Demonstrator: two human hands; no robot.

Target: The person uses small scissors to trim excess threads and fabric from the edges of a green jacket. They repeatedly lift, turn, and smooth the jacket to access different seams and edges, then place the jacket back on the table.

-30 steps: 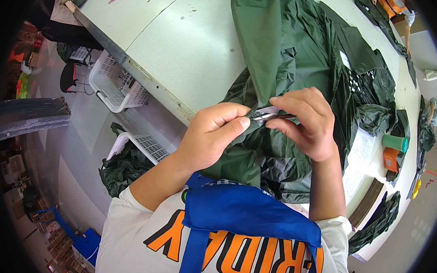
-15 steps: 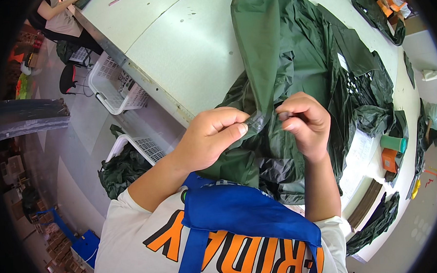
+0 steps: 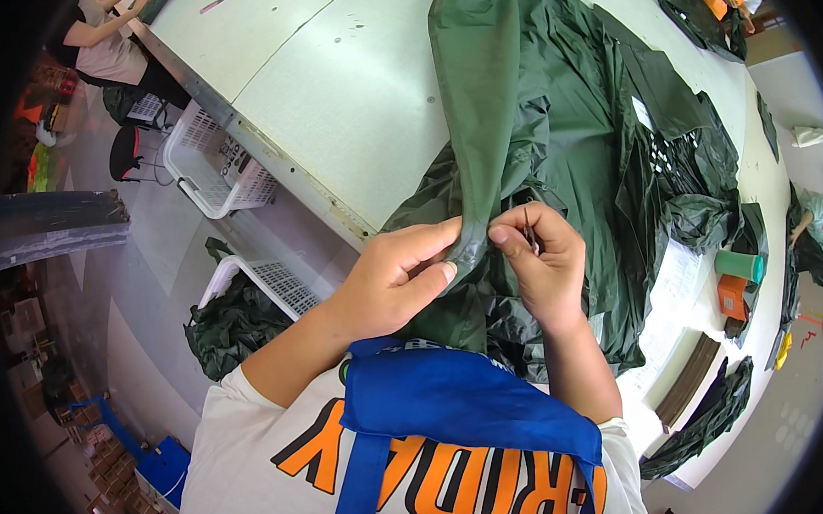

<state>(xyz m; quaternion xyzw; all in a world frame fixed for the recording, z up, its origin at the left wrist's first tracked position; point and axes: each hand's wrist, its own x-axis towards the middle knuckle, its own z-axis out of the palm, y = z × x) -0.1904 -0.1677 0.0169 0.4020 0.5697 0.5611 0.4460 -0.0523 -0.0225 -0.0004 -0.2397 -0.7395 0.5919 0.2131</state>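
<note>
A dark green, shiny-coated garment spreads over the table in front of me, one long narrow piece running down to my hands. My left hand pinches the lower end of that piece between thumb and fingers, where a clear, glossy patch shows. Close by on the right, my right hand is closed with thumb and forefinger touching the fabric edge. Tucked in its fingers is a small dark metal tool that looks like thread snips, thin points upward; the rest is hidden in the palm.
White plastic baskets stand left of the metal table edge, the nearer holding dark green fabric. At the right are a green thread spool and an orange box. Another person works at far left.
My right hand has moved left and slightly down onto the fabric edge beside my left hand. The snips' points now show above its fingers. The left hand keeps its pinch.
</note>
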